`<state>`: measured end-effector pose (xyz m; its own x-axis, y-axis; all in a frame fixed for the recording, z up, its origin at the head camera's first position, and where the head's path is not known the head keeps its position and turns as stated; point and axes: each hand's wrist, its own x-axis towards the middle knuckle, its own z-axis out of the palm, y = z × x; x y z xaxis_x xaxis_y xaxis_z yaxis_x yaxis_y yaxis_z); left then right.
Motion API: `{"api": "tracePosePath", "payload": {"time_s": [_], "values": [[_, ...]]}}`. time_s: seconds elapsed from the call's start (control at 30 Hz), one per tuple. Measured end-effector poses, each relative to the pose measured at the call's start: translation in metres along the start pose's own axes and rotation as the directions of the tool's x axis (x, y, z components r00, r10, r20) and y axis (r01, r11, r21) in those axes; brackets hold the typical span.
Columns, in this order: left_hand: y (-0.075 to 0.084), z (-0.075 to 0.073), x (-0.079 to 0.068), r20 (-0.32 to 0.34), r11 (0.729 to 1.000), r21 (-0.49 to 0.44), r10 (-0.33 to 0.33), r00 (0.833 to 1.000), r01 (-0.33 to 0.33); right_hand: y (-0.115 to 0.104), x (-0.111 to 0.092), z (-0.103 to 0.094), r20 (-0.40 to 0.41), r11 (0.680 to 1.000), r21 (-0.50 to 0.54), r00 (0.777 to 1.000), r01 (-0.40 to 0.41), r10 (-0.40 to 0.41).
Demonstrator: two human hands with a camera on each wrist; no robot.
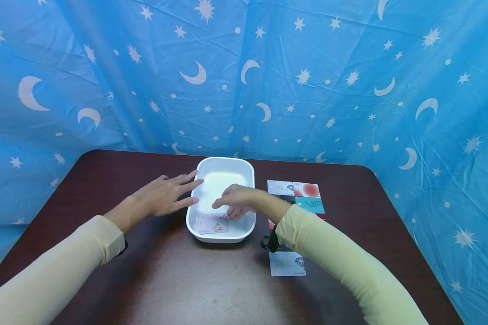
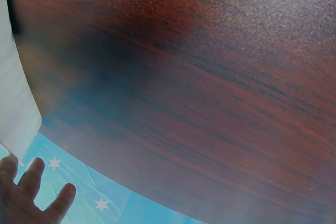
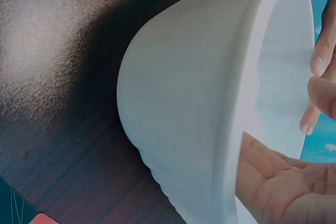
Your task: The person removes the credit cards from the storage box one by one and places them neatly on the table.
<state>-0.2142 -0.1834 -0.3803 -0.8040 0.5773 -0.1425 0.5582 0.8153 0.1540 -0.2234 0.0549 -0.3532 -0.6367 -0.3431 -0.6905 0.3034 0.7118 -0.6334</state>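
A white plastic basin [image 1: 221, 159] stands on the dark wooden table, with a pale VIP card [image 1: 212, 224] lying flat at its near end. My left hand [image 1: 165, 195] spreads its fingers over the basin's left rim; in the left wrist view, only its fingertips [image 2: 37, 192] show at the corner. Down inside the basin, my right hand [image 1: 239, 201] hangs with loosely bent fingers just beyond the card's right edge. No card shows between those fingers. The right wrist view has the palm [image 3: 283, 187] inside the wall, its lower fingers hidden by the rim.
Right of the basin, several cards lie in rows, among them a red-circle card [image 1: 307, 189], a teal VIP card [image 1: 310, 205] and a silver VIP card [image 1: 287, 264]. My right forearm covers part of them. A blue star-and-moon curtain [image 1: 227, 90] hangs behind the table [image 1: 166, 280].
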Motion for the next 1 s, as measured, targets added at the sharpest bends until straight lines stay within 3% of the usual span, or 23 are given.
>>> {"api": "tracePosePath", "payload": {"time_s": [0.27, 0.63, 1.0], "values": [[-0.0005, 0.0000, 0.0003, -0.004, 0.999, 0.029, 0.019, 1.000, -0.018, -0.0015, -0.0005, 0.0002, -0.011, 1.000, 0.001, 1.000, 0.000, 0.000], [0.0004, -0.0011, -0.0001, -0.013, 0.999, 0.031, 0.028, 1.000, -0.028, -0.0060, 0.0035, -0.0002, 0.014, 0.982, 0.157, 0.994, -0.107, 0.107], [0.0011, -0.0004, 0.0004, -0.018, 0.999, 0.035, 0.036, 0.999, -0.036, -0.0042, 0.0031, 0.0034, 0.034, 0.976, 0.202, 0.997, -0.076, 0.071]]}}
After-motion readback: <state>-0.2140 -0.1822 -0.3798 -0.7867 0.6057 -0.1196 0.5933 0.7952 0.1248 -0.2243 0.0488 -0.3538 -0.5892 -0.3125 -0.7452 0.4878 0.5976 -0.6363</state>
